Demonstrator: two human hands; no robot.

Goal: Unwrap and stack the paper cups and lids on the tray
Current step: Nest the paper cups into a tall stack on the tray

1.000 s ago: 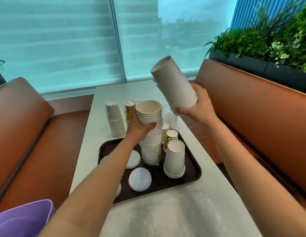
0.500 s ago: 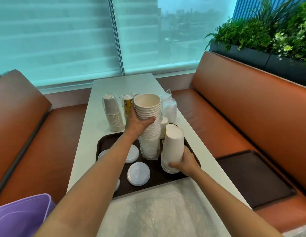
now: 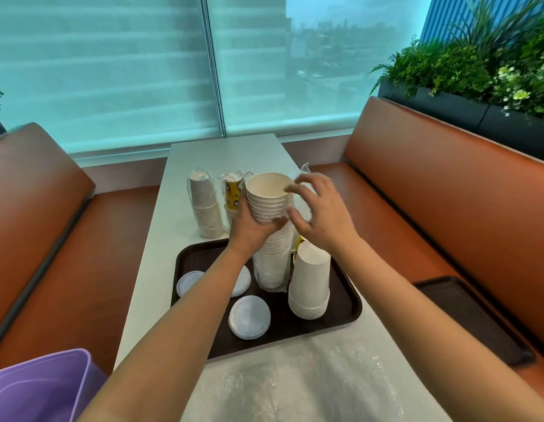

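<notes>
A tall stack of white paper cups stands mouth-up on the dark brown tray, its lower part still in clear wrap. My left hand grips this stack near the top. My right hand hovers at the stack's rim on the right, fingers spread and loosely curled, a fingertip at the top cup's edge. An upside-down stack of white cups stands on the tray's right side. White lids lie flat on the tray, another lid at its left.
Behind the tray stand wrapped cup sleeves: grey-white cups and yellow printed cups. Crumpled clear plastic lies on the near table. A purple bin sits bottom left; a second dark tray rests on the right bench.
My right hand set the inverted cup stack down on the tray, let it go, and rose to the rim of the tall stack. My left hand kept its grip.
</notes>
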